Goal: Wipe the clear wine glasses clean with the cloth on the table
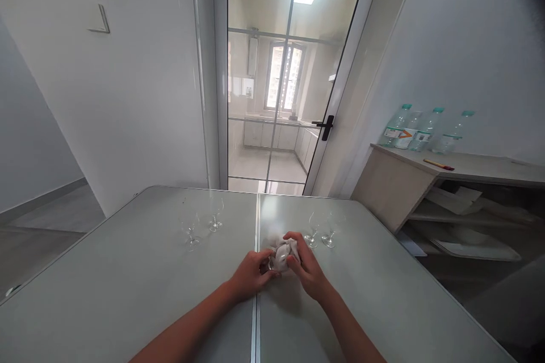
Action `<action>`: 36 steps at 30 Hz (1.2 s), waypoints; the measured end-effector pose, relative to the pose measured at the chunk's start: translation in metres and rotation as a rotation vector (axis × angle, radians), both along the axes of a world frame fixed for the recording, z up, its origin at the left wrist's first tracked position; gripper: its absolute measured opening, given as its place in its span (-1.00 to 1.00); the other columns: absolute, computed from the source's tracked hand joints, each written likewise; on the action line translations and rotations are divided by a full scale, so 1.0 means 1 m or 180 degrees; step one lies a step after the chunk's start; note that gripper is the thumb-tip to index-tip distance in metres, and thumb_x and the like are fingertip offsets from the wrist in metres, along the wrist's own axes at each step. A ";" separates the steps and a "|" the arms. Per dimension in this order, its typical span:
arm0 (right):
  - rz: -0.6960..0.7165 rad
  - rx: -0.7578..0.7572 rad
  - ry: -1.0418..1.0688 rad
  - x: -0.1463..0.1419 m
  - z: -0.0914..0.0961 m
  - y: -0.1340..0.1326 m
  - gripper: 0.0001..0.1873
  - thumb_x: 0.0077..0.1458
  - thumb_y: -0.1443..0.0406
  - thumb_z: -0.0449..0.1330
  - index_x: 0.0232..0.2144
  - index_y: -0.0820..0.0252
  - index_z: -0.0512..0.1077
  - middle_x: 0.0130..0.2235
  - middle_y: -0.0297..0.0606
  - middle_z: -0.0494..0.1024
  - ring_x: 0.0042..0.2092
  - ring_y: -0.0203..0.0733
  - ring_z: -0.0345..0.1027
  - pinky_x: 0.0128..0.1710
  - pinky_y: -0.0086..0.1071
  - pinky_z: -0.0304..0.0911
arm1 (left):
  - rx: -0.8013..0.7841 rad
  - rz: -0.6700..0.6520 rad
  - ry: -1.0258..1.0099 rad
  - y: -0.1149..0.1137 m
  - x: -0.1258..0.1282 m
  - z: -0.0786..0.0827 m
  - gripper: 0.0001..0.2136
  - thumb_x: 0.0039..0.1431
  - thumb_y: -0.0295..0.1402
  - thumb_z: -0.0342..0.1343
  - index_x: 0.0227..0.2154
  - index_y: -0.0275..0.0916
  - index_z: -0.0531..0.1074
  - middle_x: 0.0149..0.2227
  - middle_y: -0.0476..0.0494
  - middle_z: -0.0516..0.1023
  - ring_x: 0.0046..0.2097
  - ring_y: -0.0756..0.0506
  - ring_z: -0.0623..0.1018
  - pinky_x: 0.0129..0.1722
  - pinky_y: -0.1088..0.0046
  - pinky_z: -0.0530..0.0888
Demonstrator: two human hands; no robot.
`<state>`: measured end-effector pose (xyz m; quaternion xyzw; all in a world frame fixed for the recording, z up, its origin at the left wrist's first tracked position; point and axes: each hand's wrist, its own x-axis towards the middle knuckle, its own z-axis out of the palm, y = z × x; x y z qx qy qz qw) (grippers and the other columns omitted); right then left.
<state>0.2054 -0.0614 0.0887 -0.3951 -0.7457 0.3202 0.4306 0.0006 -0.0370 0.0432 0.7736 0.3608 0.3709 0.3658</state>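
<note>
Above the table's centre seam, both hands meet around a clear glass [279,258] and a white cloth [286,249]. My left hand [252,273] is closed on the glass from the left. My right hand [310,269] wraps the bunched cloth against the glass from the right. Cloth and fingers hide much of the glass, so its full shape does not show. Just beyond my right hand stand two clear stemmed glasses, a nearer one [311,240] and another [328,240]. Farther left stand two more, one stemmed glass [191,242] and a second [215,225].
The pale table [128,283] has a metal seam down its middle. A cabinet [395,187] at the right carries several plastic bottles [419,133] and a thin yellow-red stick [438,165]. Behind the table is a glazed door [283,96] with a black handle [327,127].
</note>
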 end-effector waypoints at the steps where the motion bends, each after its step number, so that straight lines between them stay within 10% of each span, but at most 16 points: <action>1: -0.0040 0.0060 0.0139 0.003 -0.002 0.000 -0.54 0.33 -0.04 -0.02 0.08 0.10 0.24 -0.25 -0.27 0.46 -0.27 -0.11 0.35 -0.23 -0.28 0.30 | -0.0234 -0.0213 -0.0166 0.000 0.000 0.001 -0.86 0.13 -0.29 0.20 -0.32 -0.26 0.52 -0.58 0.07 0.28 -0.51 0.01 0.27 -0.47 0.49 0.19; 5: 0.0198 0.0380 -0.0162 0.015 -0.006 0.004 -0.45 0.28 -0.02 0.05 0.19 0.12 0.23 -0.09 -0.12 0.50 -0.13 0.00 0.40 -0.09 -0.18 0.33 | -0.0551 -0.0537 -0.0338 -0.001 0.002 0.004 -0.81 0.16 -0.24 0.18 -0.34 -0.29 0.51 -0.56 0.03 0.34 -0.52 0.00 0.30 -0.49 0.49 0.22; 9: 0.0242 0.0442 -0.0782 0.018 0.000 0.011 -0.40 0.27 0.03 0.11 0.26 0.14 0.22 0.08 -0.02 0.47 0.05 0.09 0.35 0.06 -0.11 0.26 | 0.0380 0.0347 0.0226 -0.002 0.006 -0.002 -0.81 0.17 -0.23 0.21 -0.23 -0.21 0.54 -0.53 -0.04 0.48 -0.50 -0.06 0.38 -0.42 0.45 0.23; 13: 0.0127 -0.0022 -0.0653 0.005 0.005 0.011 -0.53 0.37 0.02 -0.03 0.19 0.09 0.29 -0.18 -0.21 0.55 -0.17 -0.05 0.40 -0.10 -0.21 0.30 | 0.0808 0.0683 0.0437 0.004 0.001 -0.010 -0.77 0.17 -0.28 0.21 -0.12 -0.16 0.53 -0.47 -0.14 0.56 -0.47 -0.12 0.48 -0.41 0.43 0.24; 21: -0.0165 -0.0407 0.0642 0.005 0.005 0.007 -0.54 0.40 -0.02 -0.13 0.01 0.09 0.39 -0.23 -0.27 0.49 -0.27 -0.15 0.37 -0.23 -0.33 0.31 | 0.0231 0.0315 0.0267 0.000 0.005 -0.001 -0.83 0.17 -0.27 0.19 -0.20 -0.17 0.51 -0.59 0.10 0.31 -0.52 -0.02 0.28 -0.42 0.49 0.21; 27: 0.0157 0.0093 -0.0599 0.012 0.000 0.012 -0.44 0.35 0.00 0.01 0.28 0.03 0.28 -0.04 -0.16 0.54 0.04 0.04 0.34 0.12 -0.08 0.21 | 0.0268 0.0345 0.0339 -0.001 0.008 -0.004 -0.94 0.15 -0.35 0.17 -0.37 -0.21 0.46 -0.55 0.05 0.36 -0.49 -0.02 0.29 -0.42 0.48 0.16; 36: 0.0049 -0.0490 0.0276 0.004 0.010 0.007 -0.53 0.38 -0.03 -0.07 0.02 0.09 0.43 -0.27 -0.30 0.51 -0.28 -0.16 0.37 -0.25 -0.34 0.31 | 0.0221 0.0241 0.0315 0.002 0.005 -0.003 -0.80 0.13 -0.33 0.22 -0.17 -0.18 0.56 -0.59 0.11 0.28 -0.51 0.00 0.24 -0.43 0.51 0.19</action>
